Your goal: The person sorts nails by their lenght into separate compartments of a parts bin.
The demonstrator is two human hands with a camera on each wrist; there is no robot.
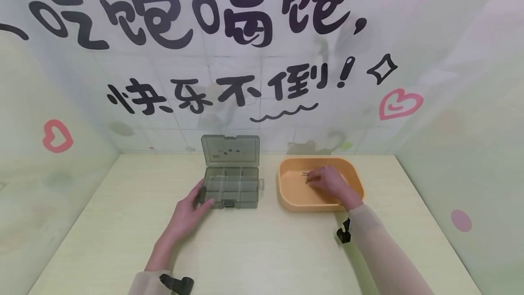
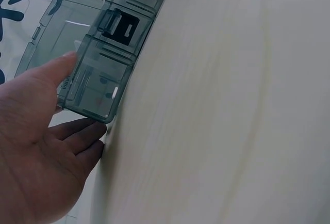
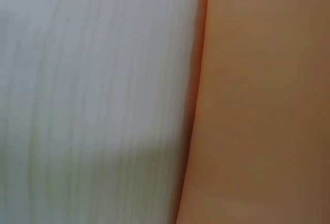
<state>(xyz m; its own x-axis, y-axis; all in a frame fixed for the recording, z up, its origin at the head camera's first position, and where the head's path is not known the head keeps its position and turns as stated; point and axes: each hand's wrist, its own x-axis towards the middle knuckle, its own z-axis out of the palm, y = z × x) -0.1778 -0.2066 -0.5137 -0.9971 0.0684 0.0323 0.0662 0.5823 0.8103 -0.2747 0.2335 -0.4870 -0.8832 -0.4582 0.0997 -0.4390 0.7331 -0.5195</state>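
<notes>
A see-through grey compartment box [image 1: 240, 187] lies on the table with its lid [image 1: 230, 150] raised at the back. My left hand [image 1: 189, 213] holds its left side, the thumb over the front left corner and the fingers along the side. Close up in the left wrist view, the thumb [image 2: 63, 70] rests on the rim near the black latch [image 2: 122, 27]. My right hand [image 1: 329, 181] reaches into an orange tray [image 1: 290, 190], fingers bent down. Small thin dark pieces [image 1: 304, 174] show right at its fingertips; I cannot tell whether one is pinched.
The pale wooden table [image 1: 262, 249] runs in front of box and tray, with a strip of it between them. Behind stands a wall [image 1: 229, 67] with large dark lettering, and side walls enclose the table. Black camera mounts [image 1: 180, 283] sit on both wrists.
</notes>
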